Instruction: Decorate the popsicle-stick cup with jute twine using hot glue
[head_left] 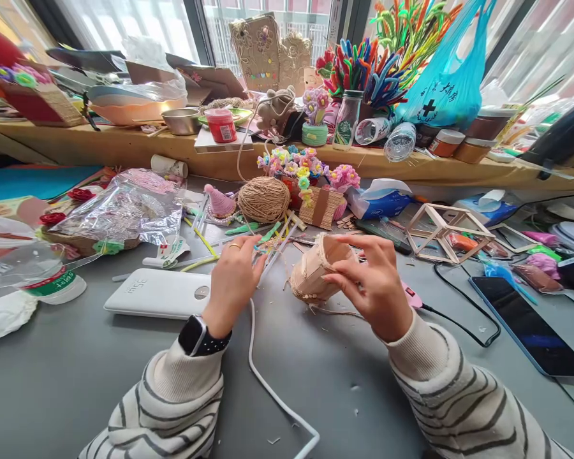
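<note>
My right hand (373,284) grips a small basket made of wooden sticks (313,271), tilted on its side just above the grey table (316,363), with twine wound round its base. My left hand (233,280) is to the left of the basket, fingers pinched together near several thin sticks (272,252) lying on the table; what it pinches is too small to tell. A ball of brown twine (264,199) sits just beyond both hands.
A white power bank (159,293) with a white cable (272,382) lies left of my left hand. A wooden stick frame (442,231), a phone (530,325) and a black cable (463,319) lie to the right. Plastic wrapping (124,210) and flower crafts (301,169) crowd the back.
</note>
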`<control>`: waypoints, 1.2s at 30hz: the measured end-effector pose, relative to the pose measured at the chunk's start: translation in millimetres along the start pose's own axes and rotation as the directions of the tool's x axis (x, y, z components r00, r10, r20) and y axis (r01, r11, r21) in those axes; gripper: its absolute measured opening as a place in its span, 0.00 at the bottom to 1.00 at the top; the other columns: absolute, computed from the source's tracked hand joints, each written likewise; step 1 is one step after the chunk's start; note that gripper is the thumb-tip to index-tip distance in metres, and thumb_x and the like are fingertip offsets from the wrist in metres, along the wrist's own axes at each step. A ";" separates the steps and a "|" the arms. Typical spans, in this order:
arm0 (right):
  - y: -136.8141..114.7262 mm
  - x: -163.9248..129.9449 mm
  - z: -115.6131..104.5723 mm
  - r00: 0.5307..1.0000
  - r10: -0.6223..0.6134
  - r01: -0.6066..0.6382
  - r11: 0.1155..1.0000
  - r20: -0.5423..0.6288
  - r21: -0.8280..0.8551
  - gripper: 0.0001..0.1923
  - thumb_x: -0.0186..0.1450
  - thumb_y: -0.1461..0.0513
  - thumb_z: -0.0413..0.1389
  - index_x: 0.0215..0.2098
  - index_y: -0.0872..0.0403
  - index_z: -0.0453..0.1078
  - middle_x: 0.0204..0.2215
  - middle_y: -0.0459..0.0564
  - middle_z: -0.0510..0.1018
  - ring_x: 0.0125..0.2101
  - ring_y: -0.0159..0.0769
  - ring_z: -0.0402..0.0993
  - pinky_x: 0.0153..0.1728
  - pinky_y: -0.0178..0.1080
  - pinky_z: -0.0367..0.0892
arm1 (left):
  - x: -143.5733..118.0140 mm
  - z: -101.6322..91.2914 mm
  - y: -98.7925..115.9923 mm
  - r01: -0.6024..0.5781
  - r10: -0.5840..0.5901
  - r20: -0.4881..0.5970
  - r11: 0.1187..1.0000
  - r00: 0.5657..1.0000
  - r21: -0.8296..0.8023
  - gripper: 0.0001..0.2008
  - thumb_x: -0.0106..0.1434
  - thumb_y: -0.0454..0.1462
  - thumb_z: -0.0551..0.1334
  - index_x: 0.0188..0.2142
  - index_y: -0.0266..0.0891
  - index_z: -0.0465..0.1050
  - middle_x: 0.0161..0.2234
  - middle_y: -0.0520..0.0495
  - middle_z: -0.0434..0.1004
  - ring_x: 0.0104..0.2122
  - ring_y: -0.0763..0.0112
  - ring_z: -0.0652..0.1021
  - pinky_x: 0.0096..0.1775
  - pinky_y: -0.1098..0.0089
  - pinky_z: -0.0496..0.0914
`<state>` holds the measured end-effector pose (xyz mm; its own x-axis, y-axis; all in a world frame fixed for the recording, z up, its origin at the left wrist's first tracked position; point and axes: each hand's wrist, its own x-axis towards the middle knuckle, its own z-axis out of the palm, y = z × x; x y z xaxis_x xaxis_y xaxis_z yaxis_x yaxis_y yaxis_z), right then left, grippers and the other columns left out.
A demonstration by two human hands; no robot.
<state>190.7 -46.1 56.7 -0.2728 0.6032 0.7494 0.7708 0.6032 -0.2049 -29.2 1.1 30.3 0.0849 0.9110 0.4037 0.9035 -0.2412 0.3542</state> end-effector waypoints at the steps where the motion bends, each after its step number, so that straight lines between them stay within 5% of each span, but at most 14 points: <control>1: -2.7 -0.9 1.6 0.999 -0.049 0.049 0.998 -0.001 -0.043 0.04 0.59 0.61 0.58 0.28 0.53 0.73 0.46 0.54 0.73 0.45 0.44 0.63 0.46 0.48 0.64 | 3.0 0.7 -1.1 -0.006 0.004 0.023 0.997 1.000 0.076 0.17 0.60 0.35 0.57 0.48 0.31 0.69 0.45 0.35 0.73 0.46 0.53 0.72 0.47 0.58 0.66; 9: -8.7 -3.8 5.7 0.995 -0.085 0.090 0.990 0.055 -0.108 0.04 0.59 0.60 0.58 0.29 0.53 0.73 0.48 0.54 0.72 0.47 0.45 0.63 0.48 0.48 0.64 | 9.0 10.1 -2.8 0.027 -0.031 0.034 0.992 0.999 0.123 0.09 0.59 0.31 0.55 0.34 0.34 0.74 0.33 0.37 0.76 0.37 0.51 0.76 0.36 0.61 0.67; 19: -10.9 -4.0 6.2 0.993 -0.039 0.044 0.998 0.108 -0.044 0.04 0.60 0.59 0.57 0.31 0.51 0.71 0.50 0.53 0.70 0.49 0.45 0.62 0.47 0.50 0.65 | 0.9 -4.6 -2.0 -0.023 -0.042 -0.213 0.956 0.976 -0.293 0.12 0.62 0.42 0.55 0.36 0.39 0.73 0.35 0.46 0.78 0.32 0.68 0.77 0.38 0.68 0.70; 20: -11.1 -3.5 5.6 0.994 -0.036 0.040 0.999 0.103 -0.034 0.04 0.59 0.59 0.57 0.32 0.51 0.71 0.50 0.53 0.70 0.48 0.45 0.62 0.47 0.50 0.65 | -0.6 -6.2 0.9 -0.035 -0.048 -0.212 0.928 0.976 -0.371 0.12 0.61 0.43 0.56 0.36 0.39 0.73 0.35 0.47 0.78 0.32 0.69 0.77 0.38 0.69 0.70; 23: -11.3 -1.7 3.0 0.996 -0.024 0.024 1.000 0.081 -0.005 0.06 0.59 0.57 0.57 0.33 0.51 0.71 0.49 0.53 0.71 0.47 0.45 0.63 0.47 0.50 0.64 | -6.6 -10.4 9.0 0.010 -0.106 -0.076 0.645 0.991 -0.764 0.09 0.56 0.42 0.63 0.34 0.39 0.75 0.33 0.49 0.78 0.32 0.70 0.78 0.38 0.70 0.71; 30: -14.5 4.0 -6.5 0.994 0.108 -0.107 0.985 -0.001 0.132 0.06 0.61 0.60 0.56 0.36 0.50 0.72 0.45 0.52 0.72 0.47 0.42 0.64 0.47 0.48 0.63 | -18.9 -13.5 14.6 0.144 -0.060 0.132 0.288 0.989 -0.947 0.07 0.53 0.40 0.66 0.27 0.39 0.75 0.24 0.51 0.76 0.24 0.74 0.75 0.29 0.73 0.71; 36: -27.7 21.6 -13.2 0.974 0.224 -0.211 0.938 -0.016 0.276 0.08 0.59 0.58 0.57 0.38 0.48 0.71 0.46 0.51 0.71 0.49 0.42 0.64 0.47 0.48 0.65 | -22.4 -15.6 25.0 0.204 -0.021 0.204 0.212 0.979 -0.956 0.08 0.50 0.40 0.68 0.23 0.38 0.75 0.21 0.52 0.73 0.22 0.75 0.72 0.27 0.74 0.68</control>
<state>171.0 -56.7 86.9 -0.0842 0.7148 0.6942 0.6216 0.5822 -0.5241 -15.1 -30.5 43.3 0.1499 0.9649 0.2156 -0.1927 -0.1854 0.9636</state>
